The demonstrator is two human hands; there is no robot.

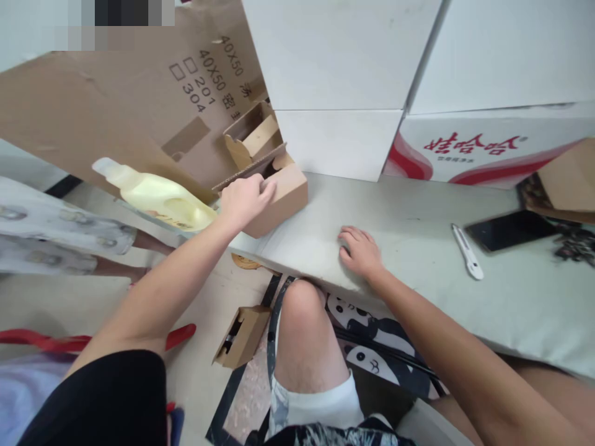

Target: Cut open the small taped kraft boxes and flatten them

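My left hand point(246, 199) grips the near side of a small brown cardboard box point(286, 201), its fingers curled over the upper edge. This box stands at the left end of the pale covered table point(320, 241). Just behind it is a second small open cardboard box point(263, 137). A bottle of pale yellow liquid point(162, 198) with a whitish cap leans to the left of my left hand. My right hand point(360, 251) rests on the tabletop near the front edge, fingers loosely spread and holding nothing.
White cartons point(339, 56) rise along the back, above one with red lettering point(474, 148). On the right lie a white utility knife point(467, 251) and a dark phone point(511, 230). A small cardboard box point(244, 336) sits on the floor. Another person's legs point(60, 226) are at left.
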